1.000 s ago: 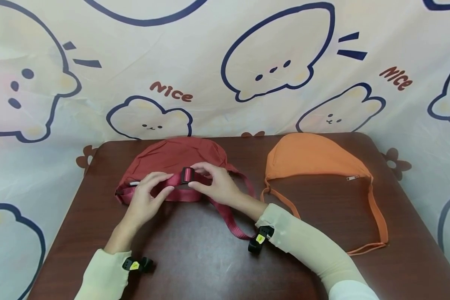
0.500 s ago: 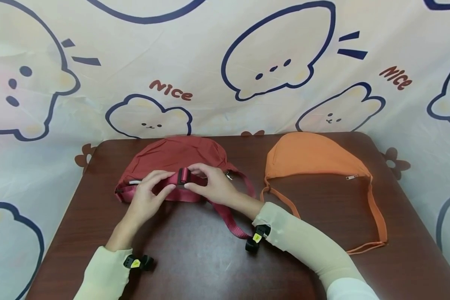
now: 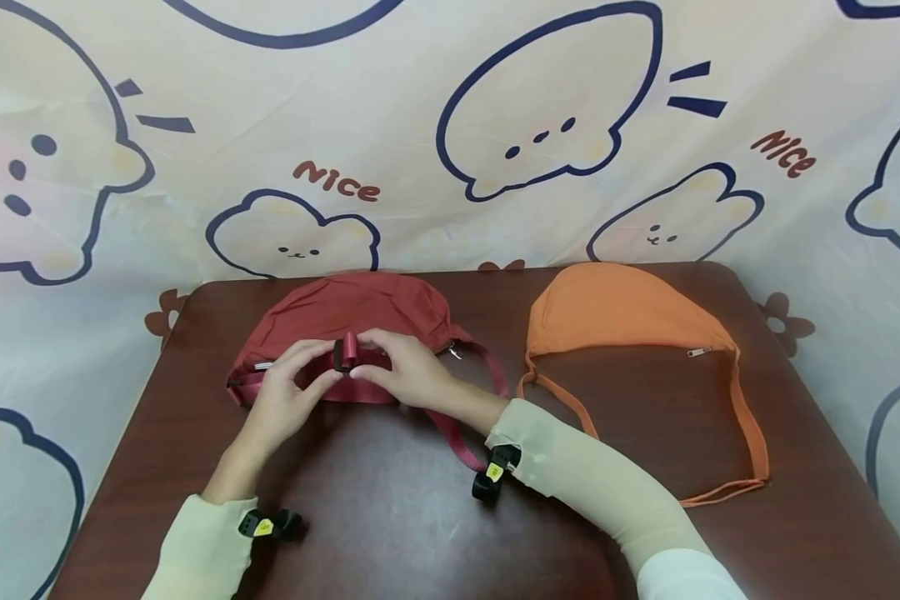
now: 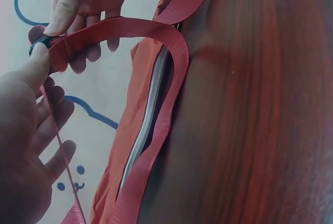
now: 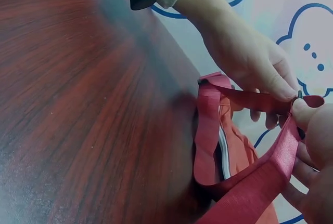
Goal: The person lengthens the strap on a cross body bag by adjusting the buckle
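A red shoulder bag (image 3: 360,300) lies at the back left of the table, its strap (image 4: 176,78) raised in a loop before it. Both hands meet at the strap's black slider buckle (image 3: 341,356), which stands nearly edge-on. My left hand (image 3: 288,392) pinches the buckle and strap from the left, between thumb and fingers. From the right, my right hand (image 3: 416,371) pinches the strap at the buckle, with a short fold of webbing (image 3: 350,348) standing up between the hands. In the right wrist view both thumbs press close to the buckle (image 5: 299,96).
To the right lies an orange shoulder bag (image 3: 618,312), its strap (image 3: 750,417) trailing forward on the brown table (image 3: 435,533). A printed cloth (image 3: 412,108) hangs right behind the table. A red strap loop (image 3: 461,446) hangs near the right forearm.
The buckle has moved left and turned from facing the head camera to nearly edge-on. My right hand has shifted left with it, closer to the left hand. The bags stay put.
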